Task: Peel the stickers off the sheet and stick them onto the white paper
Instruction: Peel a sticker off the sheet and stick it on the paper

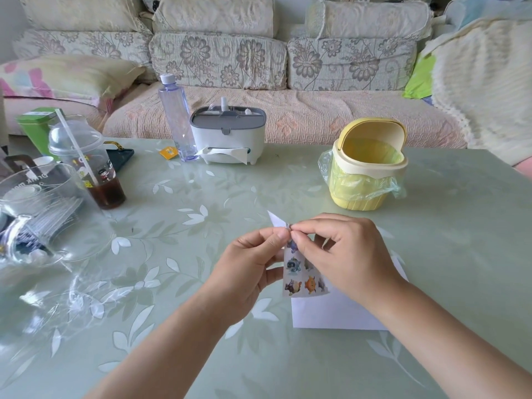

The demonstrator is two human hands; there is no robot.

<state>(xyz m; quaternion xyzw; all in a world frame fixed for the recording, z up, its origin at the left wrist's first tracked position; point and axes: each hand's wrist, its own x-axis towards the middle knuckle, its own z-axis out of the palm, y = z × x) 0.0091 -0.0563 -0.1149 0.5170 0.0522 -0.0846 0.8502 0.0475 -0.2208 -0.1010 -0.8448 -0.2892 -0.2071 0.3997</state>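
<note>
A small sticker sheet (pixel 299 276) with several cartoon animal stickers hangs upright above the table, in the middle of the head view. My left hand (pixel 253 266) pinches its upper left edge between thumb and fingers. My right hand (pixel 339 254) pinches at the sheet's top, thumb and forefinger meeting right beside the left thumb; what lies between them is too small to tell. A white paper (pixel 331 312) lies flat on the table under and behind both hands, partly hidden by my right forearm. One white corner (pixel 275 218) sticks up behind my fingers.
A yellow mini bin (pixel 368 168) with a plastic liner stands behind the hands. A tissue box (pixel 227 136) and water bottle (pixel 175 116) stand at the back. A drink cup with straw (pixel 89 165) and clear glassware (pixel 37 214) crowd the left side.
</note>
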